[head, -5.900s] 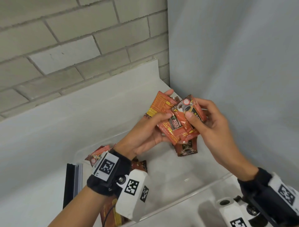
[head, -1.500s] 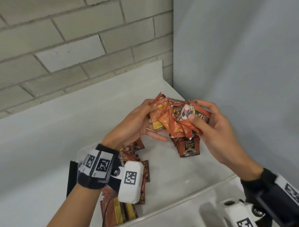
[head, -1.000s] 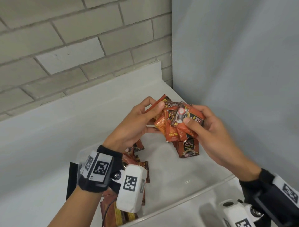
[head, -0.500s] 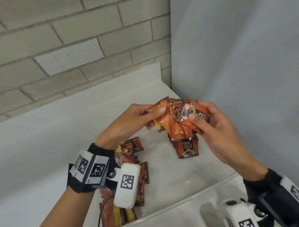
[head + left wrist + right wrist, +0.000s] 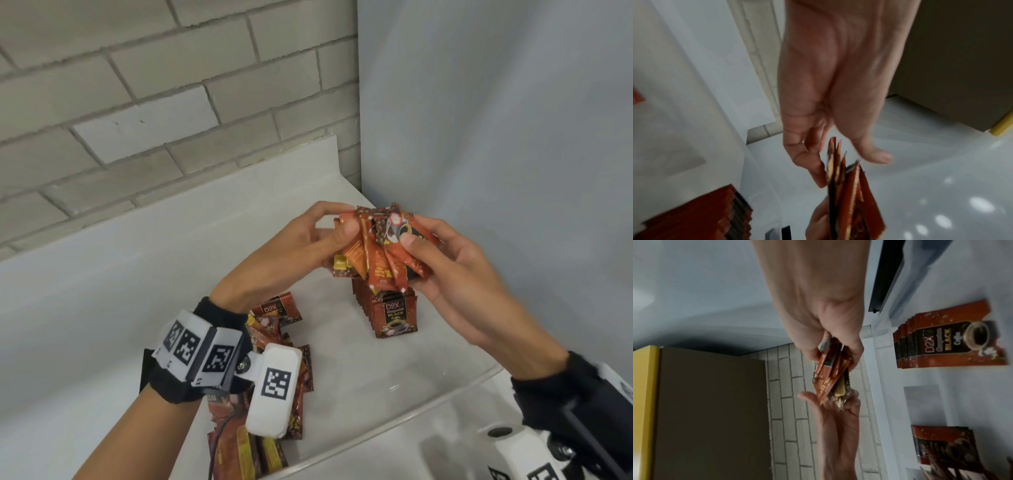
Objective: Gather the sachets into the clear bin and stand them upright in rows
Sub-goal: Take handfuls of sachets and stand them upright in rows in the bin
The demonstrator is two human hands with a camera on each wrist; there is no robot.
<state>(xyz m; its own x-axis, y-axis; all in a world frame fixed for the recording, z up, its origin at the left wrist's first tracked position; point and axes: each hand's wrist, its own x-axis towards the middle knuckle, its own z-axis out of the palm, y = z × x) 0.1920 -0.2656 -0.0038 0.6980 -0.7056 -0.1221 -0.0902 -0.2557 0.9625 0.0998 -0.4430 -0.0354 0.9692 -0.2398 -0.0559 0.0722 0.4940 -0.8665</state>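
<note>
Both hands, the left hand (image 5: 301, 240) and right hand (image 5: 455, 270), pinch a fanned bunch of sachets (image 5: 376, 253); below the fingers one upright row (image 5: 394, 311) stands in the clear bin (image 5: 394, 421), loose sachets (image 5: 284, 342) lying unsorted nearer the left wrist.

The white table (image 5: 85, 308) runs into the corner where the brick wall meets the grey panel. On it sits the clear bin (image 5: 445, 394), its far end toward that corner. A black strip (image 5: 143, 370) lies on the table just beside the bin's left wall, near the table's front edge.
</note>
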